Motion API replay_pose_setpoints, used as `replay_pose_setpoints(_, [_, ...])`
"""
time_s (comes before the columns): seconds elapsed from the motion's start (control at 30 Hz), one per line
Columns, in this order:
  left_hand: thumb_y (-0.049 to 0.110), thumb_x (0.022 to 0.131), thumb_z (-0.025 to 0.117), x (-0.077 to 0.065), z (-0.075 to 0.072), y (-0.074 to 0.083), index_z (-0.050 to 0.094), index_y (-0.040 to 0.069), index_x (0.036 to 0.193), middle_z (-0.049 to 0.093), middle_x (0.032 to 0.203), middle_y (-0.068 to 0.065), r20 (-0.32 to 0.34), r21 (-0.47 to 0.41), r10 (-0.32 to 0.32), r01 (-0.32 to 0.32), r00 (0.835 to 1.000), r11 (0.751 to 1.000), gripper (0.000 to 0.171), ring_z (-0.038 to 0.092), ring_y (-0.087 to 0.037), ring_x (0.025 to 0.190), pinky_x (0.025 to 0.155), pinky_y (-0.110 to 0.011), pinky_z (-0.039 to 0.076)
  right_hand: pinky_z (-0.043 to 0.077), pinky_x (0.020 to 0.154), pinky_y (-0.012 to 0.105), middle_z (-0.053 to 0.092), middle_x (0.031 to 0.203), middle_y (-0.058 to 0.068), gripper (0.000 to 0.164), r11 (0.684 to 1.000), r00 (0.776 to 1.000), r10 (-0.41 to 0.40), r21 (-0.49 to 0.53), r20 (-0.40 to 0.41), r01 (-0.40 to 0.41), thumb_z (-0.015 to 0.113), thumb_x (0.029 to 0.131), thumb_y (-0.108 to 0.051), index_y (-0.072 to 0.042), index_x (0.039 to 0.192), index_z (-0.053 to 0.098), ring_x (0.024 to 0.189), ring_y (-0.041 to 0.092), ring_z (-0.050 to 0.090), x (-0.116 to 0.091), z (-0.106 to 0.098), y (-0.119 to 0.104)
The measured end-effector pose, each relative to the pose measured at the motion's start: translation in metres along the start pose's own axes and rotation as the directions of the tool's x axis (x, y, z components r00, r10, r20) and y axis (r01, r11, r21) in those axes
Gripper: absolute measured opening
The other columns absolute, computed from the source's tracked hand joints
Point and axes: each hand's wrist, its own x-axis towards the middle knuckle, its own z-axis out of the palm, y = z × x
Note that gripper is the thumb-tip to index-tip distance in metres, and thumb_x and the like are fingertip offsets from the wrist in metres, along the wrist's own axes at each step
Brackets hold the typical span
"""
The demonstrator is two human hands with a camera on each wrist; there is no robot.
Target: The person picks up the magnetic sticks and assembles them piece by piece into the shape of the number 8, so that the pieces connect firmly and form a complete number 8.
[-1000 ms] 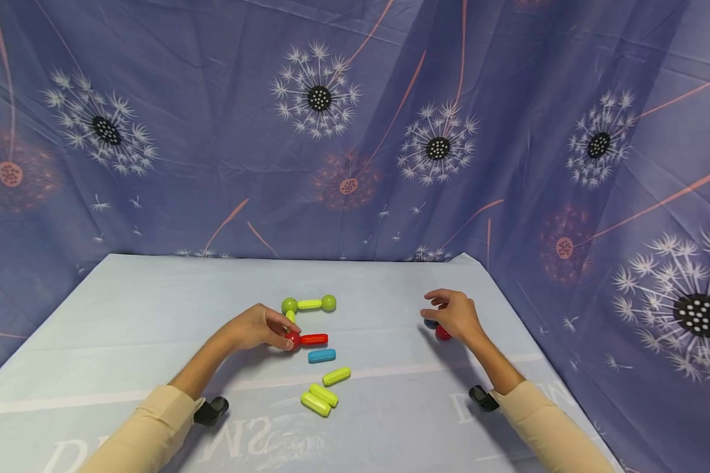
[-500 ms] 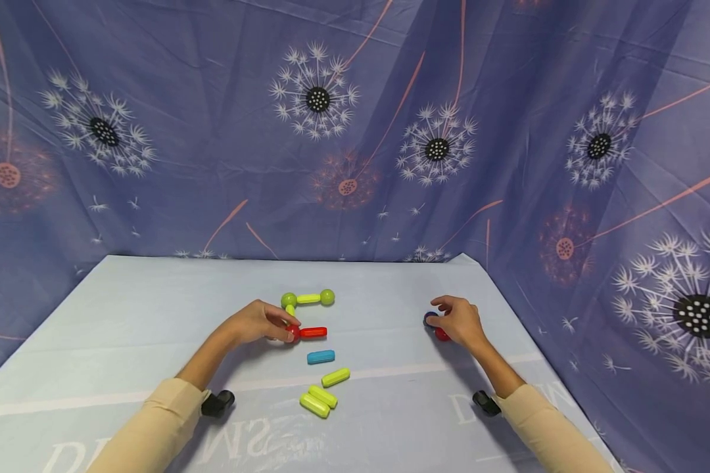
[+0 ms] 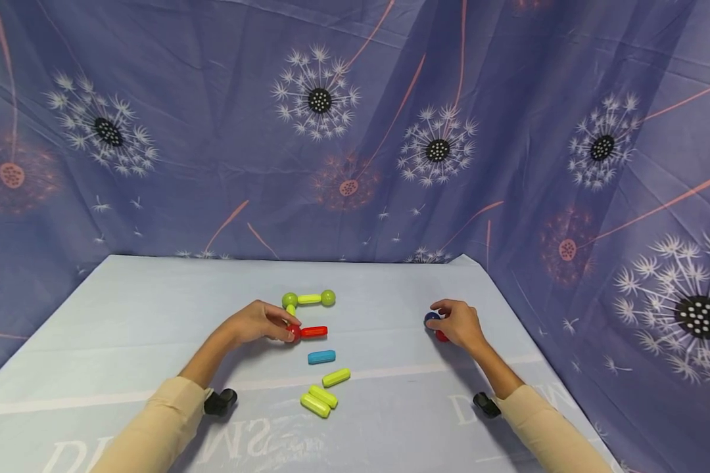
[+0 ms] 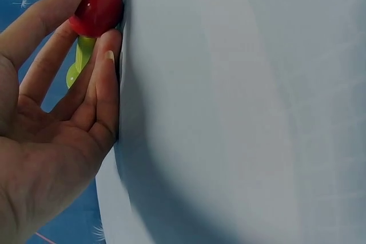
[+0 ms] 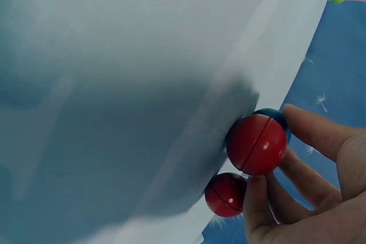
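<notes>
My left hand (image 3: 260, 323) pinches a red ball (image 3: 294, 333) between thumb and fingers. A red rod (image 3: 315, 332) sticks out of the ball's right side. A yellow-green rod (image 4: 84, 51) joins it to a green ball (image 3: 290, 300) behind. On the right of the table, my right hand (image 3: 460, 323) has thumb and fingers around a dark blue ball (image 3: 430, 319). In the right wrist view one red ball (image 5: 257, 144) sits in front of the blue one, partly hiding it. Another red ball (image 5: 226, 194) lies beside the fingers, hidden by the hand in the head view.
A yellow rod (image 3: 309, 299) links the green ball to a second green ball (image 3: 328, 297). Nearer lie a loose blue rod (image 3: 321, 357) and several yellow-green rods (image 3: 336, 377). The pale table cloth (image 3: 154, 295) ends at a purple floral curtain (image 3: 213, 131) behind and right.
My right hand has come down slightly and its thumb and fingers have closed around the blue ball. My left hand and the joined pieces have shifted slightly away from me.
</notes>
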Motion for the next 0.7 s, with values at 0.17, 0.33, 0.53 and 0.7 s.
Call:
replay_pose_setpoints(0.17, [0.017,0.078,0.088,0.0015,-0.0008,-0.0001,0.078,0.007,0.115,0.074,0.107,-0.006,0.006,-0.005,-0.004,0.004,1.0,1.0,0.039,0.058,-0.019,0.095,0.077,-0.033,0.051,0.054,0.076,0.044,0.073,0.11,0.021,0.036,1.0,1.0,0.011,0.008,0.014,-0.011,0.08,0.084,-0.019,-0.004,0.117,0.075,0.099,0.036,0.067,-0.0005,-0.0002,0.0017])
replay_pose_setpoints(0.33, [0.019,0.077,0.088,0.0022,-0.0023,0.0002,0.078,0.009,0.114,0.073,0.109,-0.006,-0.001,0.005,-0.013,0.013,1.0,1.0,0.039,0.058,-0.021,0.1,0.079,-0.033,0.05,0.054,0.072,0.04,0.074,0.106,0.02,0.035,1.0,1.0,0.006,0.0,0.018,-0.006,0.08,0.083,-0.02,-0.005,0.114,0.076,0.096,0.037,0.067,0.0018,0.0006,0.0006])
replay_pose_setpoints(0.53, [0.017,0.078,0.088,0.0017,-0.0028,-0.0012,0.078,0.008,0.114,0.073,0.108,-0.005,0.0,0.003,-0.017,0.017,1.0,1.0,0.039,0.058,-0.02,0.098,0.078,-0.033,0.05,0.054,0.074,0.042,0.074,0.106,0.02,0.032,1.0,0.999,0.008,-0.014,0.033,-0.008,0.08,0.084,-0.02,-0.006,0.112,0.077,0.096,0.037,0.066,0.0036,0.0016,-0.0001])
replay_pose_setpoints(0.7, [0.016,0.078,0.087,0.0013,-0.0025,-0.0021,0.078,0.006,0.115,0.074,0.105,-0.005,0.003,-0.005,-0.015,0.015,1.0,1.0,0.039,0.059,-0.02,0.096,0.077,-0.032,0.051,0.054,0.072,0.041,0.075,0.105,0.019,0.033,1.0,0.999,0.012,-0.019,0.045,-0.011,0.081,0.084,-0.021,-0.006,0.112,0.077,0.094,0.037,0.067,0.0041,0.0017,-0.001])
